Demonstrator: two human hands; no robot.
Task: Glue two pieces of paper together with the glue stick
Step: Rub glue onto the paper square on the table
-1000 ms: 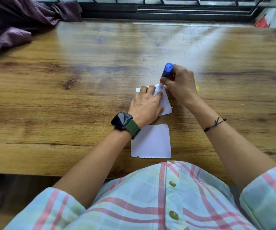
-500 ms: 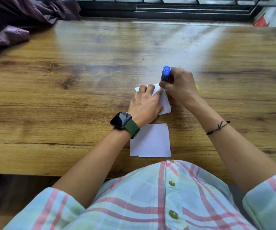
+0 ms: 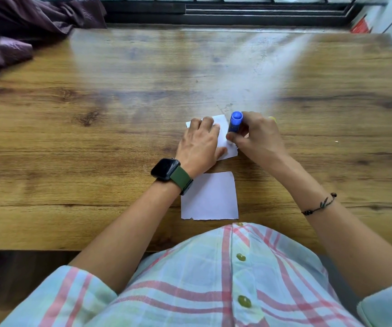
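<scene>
Since before, glue stick (image 3: 235, 122) was drawn nearer along paper (image 3: 223, 138), pinched by right fingers (image 3: 231, 137); left hand (image 3: 198, 145) is pressed flat. Next, second paper (image 3: 210, 197) must be laid on.

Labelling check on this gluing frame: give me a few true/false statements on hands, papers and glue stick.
1. The right hand grips the blue glue stick. True.
2. The left hand lies flat on the far paper. True.
3. The near paper is stacked on the far paper. False: it lies apart, bare wooden table between them.
4. A smartwatch sits on the right wrist. False: it is on the left wrist; the right wears a thin bracelet.
5. The glue stick lies flat on the table. False: it is held roughly upright, lower end down at the far paper.
</scene>
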